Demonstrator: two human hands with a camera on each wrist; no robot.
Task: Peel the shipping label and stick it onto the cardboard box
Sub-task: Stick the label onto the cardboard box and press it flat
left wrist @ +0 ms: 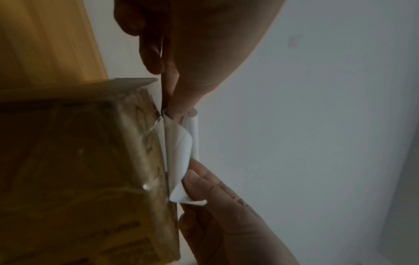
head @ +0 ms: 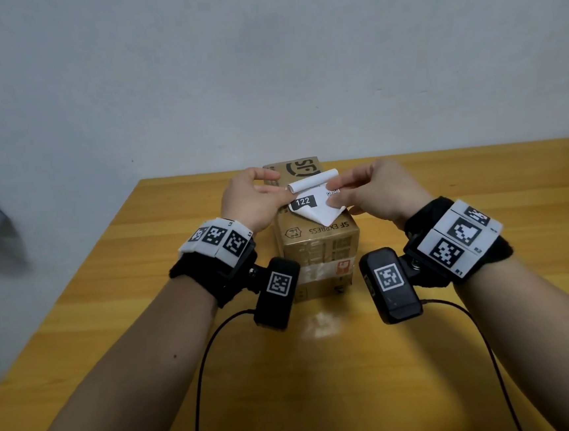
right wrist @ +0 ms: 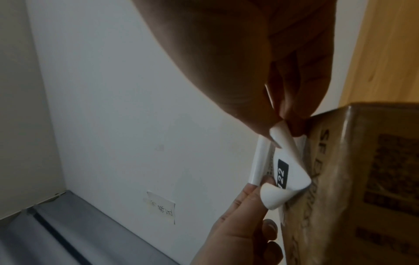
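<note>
We pinched the curled white shipping label point(head: 312, 195) between our left hand point(head: 254, 200) and right hand point(head: 377, 191), its long axis left-to-right atop the brown cardboard box point(head: 320, 243); bare yellow wooden surface point(head: 111, 299) lay around the box.

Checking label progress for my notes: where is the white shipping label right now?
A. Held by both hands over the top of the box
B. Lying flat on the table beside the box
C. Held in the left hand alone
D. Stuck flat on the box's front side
A: the left hand and right hand both pinch the curled shipping label over the top of the cardboard box.
</note>
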